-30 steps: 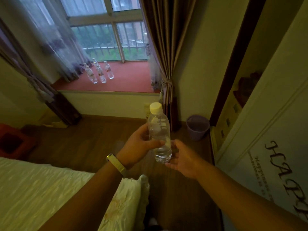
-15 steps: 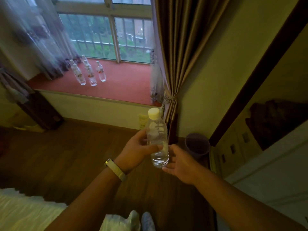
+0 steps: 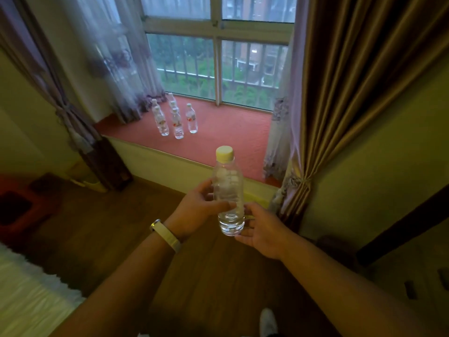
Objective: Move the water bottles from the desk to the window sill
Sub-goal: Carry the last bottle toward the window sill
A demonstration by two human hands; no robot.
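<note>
**Bottle in hand, sill ahead**

Head view: you hold a clear water bottle [image 3: 228, 190] upright over the wooden floor [image 3: 121, 227], short of the window sill [image 3: 233, 135]. Your left hand [image 3: 198, 207] wraps fingers and thumb round the bottle's middle. Your right hand [image 3: 263, 231] lies relaxed and spread beside the base; whether its fingertips touch the plastic cannot be told. Let the left hand do the carrying, and keep the yellow cap [image 3: 224, 153] pointing up. The bottle looks light and thin-walled, so a hard squeeze would likely dent it; grip only enough.

A cluster of bottles [image 3: 176, 120] already stands on the red sill, towards its left. To the right of it lies bare red surface, up to the tied brown curtain [image 3: 340, 105]. That looks the easiest place to set down: base flat, well back from the front edge [image 3: 170, 155], near the cluster yet apart from it so nothing topples. Watch the sheer curtain [image 3: 116, 69] hanging just behind the cluster. The floor gives you walking room to the sill, and the bed [image 3: 29, 288] borders it on your left.
</note>
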